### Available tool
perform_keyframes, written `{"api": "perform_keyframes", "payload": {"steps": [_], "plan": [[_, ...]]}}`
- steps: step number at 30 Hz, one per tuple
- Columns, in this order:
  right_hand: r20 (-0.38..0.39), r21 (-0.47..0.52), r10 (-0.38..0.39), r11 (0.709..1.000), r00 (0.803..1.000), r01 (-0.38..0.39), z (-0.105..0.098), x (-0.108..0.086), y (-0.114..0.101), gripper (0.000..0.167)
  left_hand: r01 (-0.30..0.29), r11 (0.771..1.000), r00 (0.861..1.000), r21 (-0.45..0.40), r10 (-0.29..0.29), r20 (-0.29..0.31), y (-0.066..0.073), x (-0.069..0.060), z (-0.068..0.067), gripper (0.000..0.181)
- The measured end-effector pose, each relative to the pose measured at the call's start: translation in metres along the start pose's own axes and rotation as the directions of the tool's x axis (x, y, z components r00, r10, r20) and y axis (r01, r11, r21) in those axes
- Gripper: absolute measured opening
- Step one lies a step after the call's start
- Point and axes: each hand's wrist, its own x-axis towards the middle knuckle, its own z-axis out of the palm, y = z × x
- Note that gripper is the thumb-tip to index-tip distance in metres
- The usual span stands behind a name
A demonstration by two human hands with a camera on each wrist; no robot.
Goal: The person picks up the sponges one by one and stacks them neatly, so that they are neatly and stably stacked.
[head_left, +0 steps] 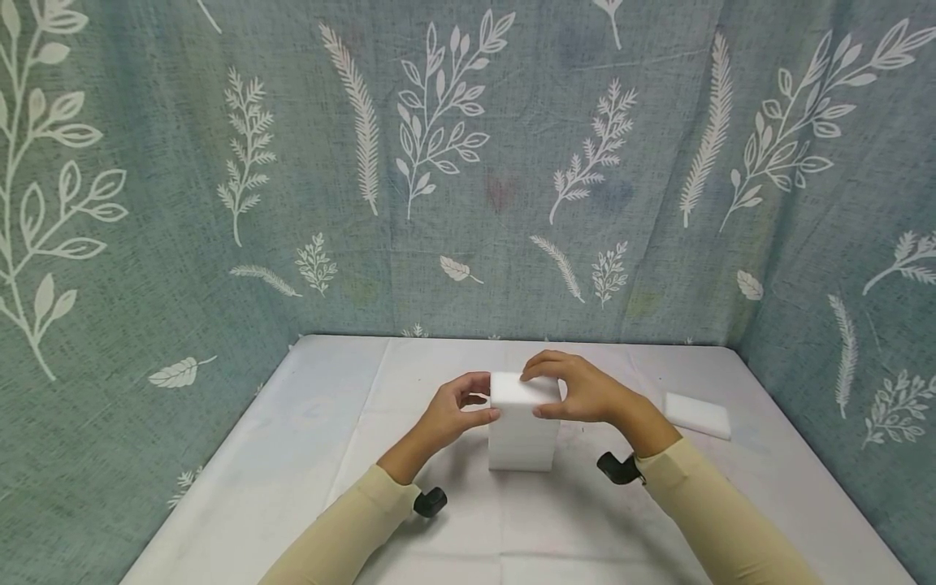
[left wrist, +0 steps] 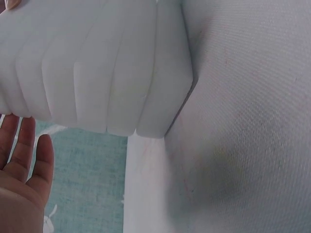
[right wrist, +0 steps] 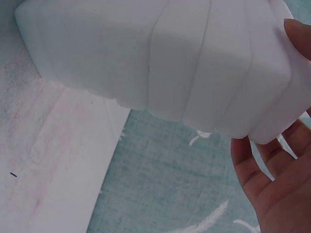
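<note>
A stack of several white foam sponge blocks [head_left: 521, 443] stands upright on the white-covered table. Its layers show as thin seams in both wrist views. At the top left of the stack, my left hand [head_left: 448, 413] holds the upper blocks, thumb on the near face and fingertips against the side. My right hand [head_left: 588, 392] grips the top block [head_left: 515, 388] from the right, its thumb at the near edge and fingers reaching over the top and far side. In the right wrist view, fingertips [right wrist: 240, 145] touch the side of the uppermost layers.
A single flat white sponge block [head_left: 698, 416] lies on the table to the right, beyond the right forearm. Grey-green leaf-patterned cloth [head_left: 468, 162] hangs behind and at both sides of the table [head_left: 292, 479]. Each wrist carries a small black camera [head_left: 431, 502].
</note>
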Motion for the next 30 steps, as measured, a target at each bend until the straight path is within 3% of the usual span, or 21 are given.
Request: {"api": "perform_keyframes", "payload": {"steps": [13, 19, 26, 30], "plan": [[-0.029, 0.009, 0.002, 1.0, 1.0, -0.001, -0.006, -0.013, 0.004, 0.048, 0.004, 1.0, 1.0, -0.005, -0.004, 0.0, -0.002, 0.005, -0.002, 0.058], [-0.039, 0.025, 0.043, 0.999, 0.998, -0.042, -0.012, -0.023, 0.009, 0.046, -0.011, 0.999, 1.0, -0.047, 0.011, 0.0, -0.003, 0.004, -0.004, 0.06], [-0.053, 0.029, 0.092, 0.995, 0.994, -0.091, -0.021, -0.041, 0.02, 0.044, -0.039, 0.996, 0.999, -0.075, 0.04, 0.007, 0.029, -0.002, -0.004, 0.06], [-0.06, 0.016, 0.144, 0.99, 0.988, -0.144, -0.026, -0.055, 0.027, 0.044, -0.054, 0.996, 0.999, -0.074, 0.054, 0.007, 0.032, -0.002, -0.006, 0.06]]}}
